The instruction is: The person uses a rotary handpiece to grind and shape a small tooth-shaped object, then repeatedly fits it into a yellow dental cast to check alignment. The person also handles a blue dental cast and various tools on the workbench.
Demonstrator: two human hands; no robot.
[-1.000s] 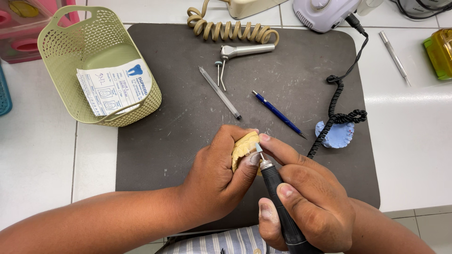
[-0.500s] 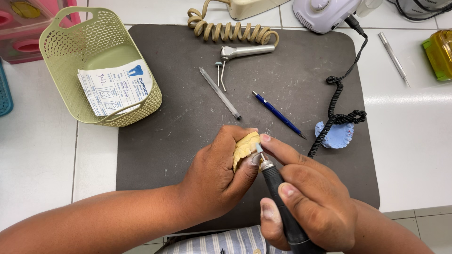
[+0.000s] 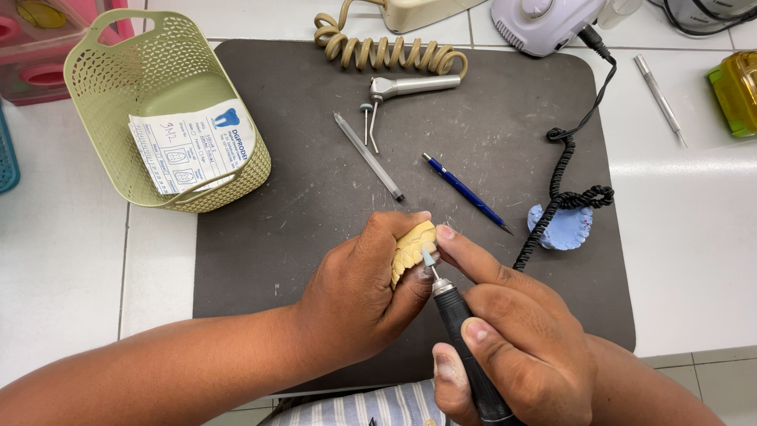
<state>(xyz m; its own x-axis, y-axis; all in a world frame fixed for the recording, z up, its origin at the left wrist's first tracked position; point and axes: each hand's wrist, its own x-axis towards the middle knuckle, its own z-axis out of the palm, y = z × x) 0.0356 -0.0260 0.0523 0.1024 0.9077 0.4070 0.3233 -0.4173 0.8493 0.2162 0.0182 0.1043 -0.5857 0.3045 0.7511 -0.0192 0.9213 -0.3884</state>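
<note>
We see the left hand [image 3: 359, 288] closed around a yellow dental cast [image 3: 412, 248], thumb and fingers wrapped about it so that only its toothed edge shows above the knuckles. The right hand [image 3: 512, 347] grips a black rotary handpiece [image 3: 465, 347] like a pen, its small pale tip [image 3: 426, 258] touching the cast, and the right forefinger rests along the cast's far side. Both hands hover over the near part of a dark grey mat [image 3: 300, 197] on the white worktop [image 3: 694, 237].

Just beyond the hands lie a grey pen-like tool [image 3: 368, 156] and a blue pencil [image 3: 465, 192]. To the right of the hands, a blue cast [image 3: 561, 229] sits on the mat, with a coiled black cable [image 3: 564, 177] lying across it and running up to a white motor unit [image 3: 544, 24]. Farther off lies a metal handpiece [image 3: 410, 87] with a beige coiled hose [image 3: 386, 51] behind it. Well to the left of the left hand stands a green perforated basket [image 3: 110, 71] holding a printed paper slip [image 3: 193, 150]. A slim metal instrument [image 3: 661, 99] lies far to the right.
</note>
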